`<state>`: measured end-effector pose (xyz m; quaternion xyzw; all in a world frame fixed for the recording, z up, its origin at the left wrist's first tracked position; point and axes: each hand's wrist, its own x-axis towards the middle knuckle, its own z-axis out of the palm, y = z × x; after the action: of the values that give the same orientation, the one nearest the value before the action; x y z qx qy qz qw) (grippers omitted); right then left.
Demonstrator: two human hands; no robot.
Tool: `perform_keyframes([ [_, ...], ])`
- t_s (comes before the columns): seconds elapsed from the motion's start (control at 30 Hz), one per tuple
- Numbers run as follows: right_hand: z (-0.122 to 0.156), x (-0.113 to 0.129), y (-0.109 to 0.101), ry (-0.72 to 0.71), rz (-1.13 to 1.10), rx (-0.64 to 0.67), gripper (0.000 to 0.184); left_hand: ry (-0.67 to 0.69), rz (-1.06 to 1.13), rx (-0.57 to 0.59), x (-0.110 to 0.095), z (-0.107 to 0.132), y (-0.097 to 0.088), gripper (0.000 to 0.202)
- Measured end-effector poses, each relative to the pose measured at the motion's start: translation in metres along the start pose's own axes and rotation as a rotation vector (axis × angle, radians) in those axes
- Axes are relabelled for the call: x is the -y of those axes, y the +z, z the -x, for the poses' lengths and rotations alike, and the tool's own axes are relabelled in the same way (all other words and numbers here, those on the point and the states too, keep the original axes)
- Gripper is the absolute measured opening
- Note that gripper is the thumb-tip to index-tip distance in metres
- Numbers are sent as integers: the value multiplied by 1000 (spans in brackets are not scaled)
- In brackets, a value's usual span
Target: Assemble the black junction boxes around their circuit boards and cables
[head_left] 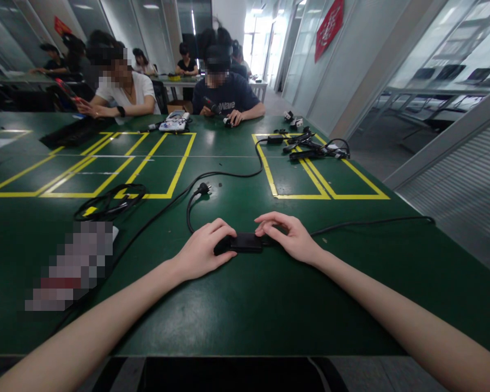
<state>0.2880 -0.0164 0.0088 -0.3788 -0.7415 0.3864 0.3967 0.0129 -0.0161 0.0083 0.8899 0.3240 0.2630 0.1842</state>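
A black power adapter brick (245, 242) lies flat on the green table (245, 310) in front of me. My left hand (202, 250) grips its left end with curled fingers. At the brick's right end, my right hand (289, 235) pinches where a thin black cable (371, 222) leaves it and runs off to the right. A second black cord with a plug (203, 189) curves away from just behind my left hand.
Yellow tape rectangles (302, 169) mark the table. A coiled black cable (110, 202) lies at left, and a pile of adapters and cords (310, 148) sits at far right. Two people sit across the table handling small items. A blurred patch (73, 267) lies near my left arm.
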Motion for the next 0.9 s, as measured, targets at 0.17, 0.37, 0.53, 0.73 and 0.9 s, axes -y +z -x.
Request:
perform_keyframes([
  [0.17,1,-1,1,-155,158,58,20,55,-1,-13,3,0,3,25],
  [0.37,0,-4,8,-387,530,192,43,43,-41,-13,2,-1,2,19],
  [0.53,0,-3,8,-509,771,188,35,60,-167,7,-4,-2,3,27],
  [0.73,-1,3,6,-570,884,186,41,153,-289,2,-2,-2,5,29],
  [0.9,-2,6,7,-596,869,173,42,171,-285,19,-1,-2,3,32],
])
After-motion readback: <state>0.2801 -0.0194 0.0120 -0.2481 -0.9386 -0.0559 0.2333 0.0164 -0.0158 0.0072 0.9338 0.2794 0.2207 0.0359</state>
